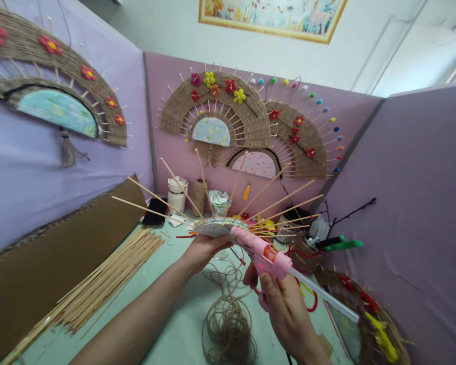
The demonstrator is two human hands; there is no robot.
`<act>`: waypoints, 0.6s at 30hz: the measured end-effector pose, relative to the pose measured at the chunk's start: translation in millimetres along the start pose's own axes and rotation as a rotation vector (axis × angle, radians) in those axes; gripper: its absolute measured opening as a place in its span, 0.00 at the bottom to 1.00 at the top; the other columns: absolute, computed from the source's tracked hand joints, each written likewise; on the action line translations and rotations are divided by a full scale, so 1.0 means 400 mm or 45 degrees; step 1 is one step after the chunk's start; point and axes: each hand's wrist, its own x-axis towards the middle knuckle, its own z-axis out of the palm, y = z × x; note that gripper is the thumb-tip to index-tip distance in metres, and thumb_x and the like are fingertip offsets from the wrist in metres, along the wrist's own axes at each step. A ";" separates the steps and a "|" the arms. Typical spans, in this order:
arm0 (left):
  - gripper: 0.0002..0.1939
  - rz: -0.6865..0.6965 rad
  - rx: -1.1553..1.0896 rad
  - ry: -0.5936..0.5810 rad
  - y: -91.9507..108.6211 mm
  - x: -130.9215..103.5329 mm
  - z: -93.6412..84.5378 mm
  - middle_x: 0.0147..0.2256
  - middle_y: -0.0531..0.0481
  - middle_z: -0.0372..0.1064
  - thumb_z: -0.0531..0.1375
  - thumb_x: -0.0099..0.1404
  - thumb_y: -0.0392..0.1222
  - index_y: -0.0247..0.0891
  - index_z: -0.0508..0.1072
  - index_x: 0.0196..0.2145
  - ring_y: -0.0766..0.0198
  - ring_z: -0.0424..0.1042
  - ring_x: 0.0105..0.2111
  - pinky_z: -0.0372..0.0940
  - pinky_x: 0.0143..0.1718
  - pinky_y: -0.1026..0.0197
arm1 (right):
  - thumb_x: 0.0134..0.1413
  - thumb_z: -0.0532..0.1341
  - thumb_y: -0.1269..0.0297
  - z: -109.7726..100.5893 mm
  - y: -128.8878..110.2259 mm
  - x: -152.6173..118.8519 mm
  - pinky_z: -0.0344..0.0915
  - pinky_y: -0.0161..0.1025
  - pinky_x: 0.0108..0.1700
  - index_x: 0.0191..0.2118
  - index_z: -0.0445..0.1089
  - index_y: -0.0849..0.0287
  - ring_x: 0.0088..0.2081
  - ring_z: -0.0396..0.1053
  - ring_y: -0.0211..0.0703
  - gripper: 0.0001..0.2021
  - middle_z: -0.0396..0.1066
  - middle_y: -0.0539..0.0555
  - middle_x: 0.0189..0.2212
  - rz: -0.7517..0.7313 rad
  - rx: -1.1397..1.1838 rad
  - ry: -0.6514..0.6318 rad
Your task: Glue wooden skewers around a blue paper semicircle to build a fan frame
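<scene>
My left hand (202,254) is closed on a half-round fan base (213,229), with thin wooden sticks (177,183) fanning out from its curved edge. My right hand (287,304) grips a pink hot glue gun (261,254), its front end pointing at the fan base. A long translucent glue stick (327,294) sticks out of the gun's back, and a small red light glows on its side. Whether the nozzle touches the base I cannot tell. Below my hands a loose tangle of jute twine (230,319) lies on the table.
A bundle of thin sticks (110,279) lies left beside a cardboard panel (68,253). Behind stand a white jar (177,195) and a twine spool (199,196). A pen holder (307,253) and a decorated fan (368,314) are at right. Finished woven fans (218,86) hang on the partition.
</scene>
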 end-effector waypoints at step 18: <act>0.17 0.039 0.098 0.007 -0.011 0.004 0.000 0.41 0.43 0.78 0.72 0.50 0.44 0.37 0.79 0.38 0.54 0.75 0.43 0.66 0.48 0.52 | 0.61 0.51 0.42 0.003 -0.037 0.000 0.55 0.33 0.22 0.32 0.72 0.59 0.23 0.57 0.37 0.25 0.64 0.52 0.24 0.064 0.004 0.020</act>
